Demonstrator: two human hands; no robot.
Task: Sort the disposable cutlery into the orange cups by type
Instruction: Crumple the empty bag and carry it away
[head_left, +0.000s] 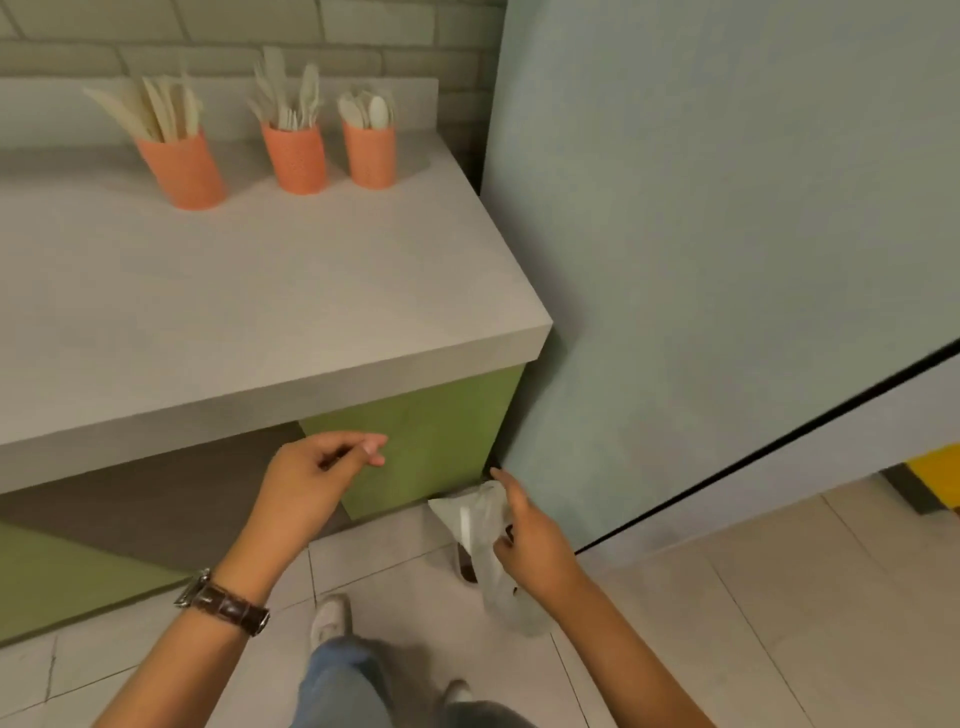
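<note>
Three orange cups stand in a row at the back of the grey counter (249, 291). The left cup (182, 166) holds pale knives, the middle cup (297, 158) holds forks, the right cup (370, 154) holds spoons. Below the counter's front edge, my left hand (317, 475) hangs with fingers loosely curled and holds nothing. My right hand (530, 540) grips a clear plastic bag (485, 545) that hangs down beside the counter's corner; what is inside it I cannot make out.
A pale blue-grey wall panel (727, 234) rises right of the counter. Green cabinet fronts (431, 431) sit under the counter. The floor is light tile (753, 597); my shoes and jeans show at the bottom. A yellow object (940, 467) lies at the far right.
</note>
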